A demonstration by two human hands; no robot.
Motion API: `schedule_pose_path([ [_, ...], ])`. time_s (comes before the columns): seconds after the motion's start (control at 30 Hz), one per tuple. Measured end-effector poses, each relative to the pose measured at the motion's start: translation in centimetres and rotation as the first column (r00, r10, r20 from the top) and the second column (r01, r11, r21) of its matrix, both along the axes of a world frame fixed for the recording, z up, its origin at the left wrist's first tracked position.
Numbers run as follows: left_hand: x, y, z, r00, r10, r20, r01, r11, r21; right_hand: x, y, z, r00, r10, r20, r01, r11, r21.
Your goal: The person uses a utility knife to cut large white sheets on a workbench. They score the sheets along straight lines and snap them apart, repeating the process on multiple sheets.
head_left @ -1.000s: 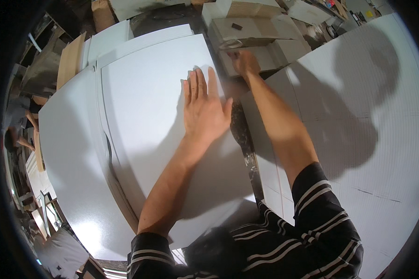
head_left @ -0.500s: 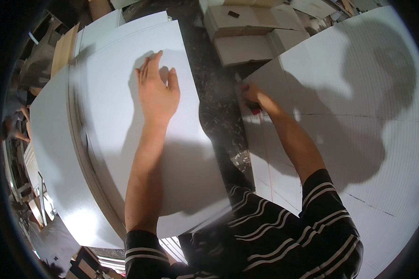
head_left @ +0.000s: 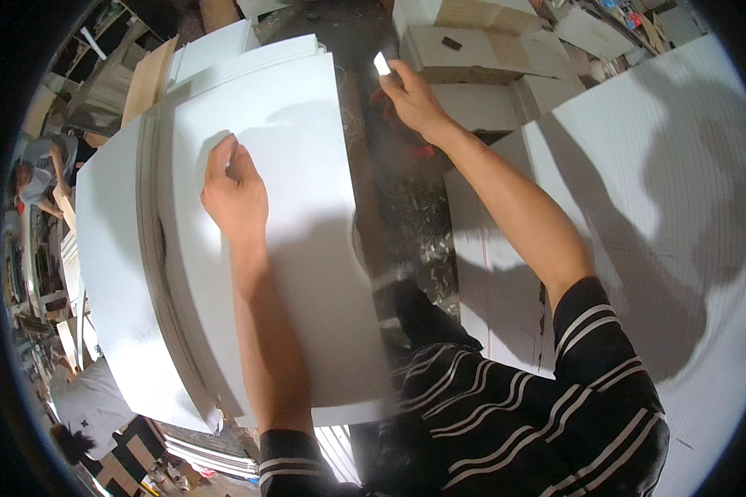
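Observation:
My left hand [head_left: 236, 199] is over the top white panel [head_left: 298, 190] of the left stack, its fingers curled together. A small pale bit seems to show between them, too unclear to name. My right hand [head_left: 414, 101] is raised over the dark gap between the stacks, closed on a small white piece [head_left: 381, 64] that sticks out past the fingertips. Blurred red [head_left: 421, 151] shows just below that hand; I cannot tell what it belongs to. At the right lies a large white sheet [head_left: 638, 224] with fine lines, partly under my shadow.
Curved panel edges [head_left: 153, 240] run down the left stack. Opened cardboard boxes [head_left: 472, 50] stand at the far side, with a small dark block [head_left: 452, 43] on one. Pale scraps litter the dark floor [head_left: 427, 224]. Other people [head_left: 46, 170] are at the left edge.
My right hand has lifted off the right sheet and moved away from me and left, over the gap. My left hand has drawn nearer to me and left, its spread fingers now curled.

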State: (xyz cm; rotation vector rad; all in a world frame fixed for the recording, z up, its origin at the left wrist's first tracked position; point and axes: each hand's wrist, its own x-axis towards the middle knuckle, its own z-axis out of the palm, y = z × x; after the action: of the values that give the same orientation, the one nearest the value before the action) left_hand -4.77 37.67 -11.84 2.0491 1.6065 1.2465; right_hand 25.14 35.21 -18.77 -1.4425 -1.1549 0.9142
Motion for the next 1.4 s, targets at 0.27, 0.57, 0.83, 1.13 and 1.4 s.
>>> schedule_pose_path([
  [0.27, -0.1, 0.0, 0.4, 0.998, -0.007, 0.061, 0.013, 0.995, -0.096, -1.1, 5.2, 2.9, 0.912, -0.005, 0.410, -0.082, 0.978, 0.194],
  [0.57, 0.0, -0.1, 0.9, 0.995, -0.014, 0.096, 0.026, 0.993, -0.118, -1.8, 7.0, 3.6, 0.860, 0.001, 0.510, -0.116, 0.974, 0.194],
  [0.83, 0.0, 0.1, 0.6, 0.995, -0.026, 0.101, 0.033, 0.997, -0.071, -2.3, 6.0, 4.4, 0.833, -0.047, 0.551, -0.137, 0.947, 0.289],
  [1.13, 0.6, 0.3, 0.5, 0.997, -0.020, 0.076, 0.024, 0.999, -0.044, -4.0, 0.5, 3.2, 0.802, -0.016, 0.598, -0.304, 0.849, 0.431],
  [1.4, 0.5, -0.2, 0.7, 0.999, -0.010, 0.049, 0.013, 0.998, -0.069, -9.8, -15.1, 5.0, 0.663, 0.230, 0.713, -0.571, 0.771, 0.283],
])
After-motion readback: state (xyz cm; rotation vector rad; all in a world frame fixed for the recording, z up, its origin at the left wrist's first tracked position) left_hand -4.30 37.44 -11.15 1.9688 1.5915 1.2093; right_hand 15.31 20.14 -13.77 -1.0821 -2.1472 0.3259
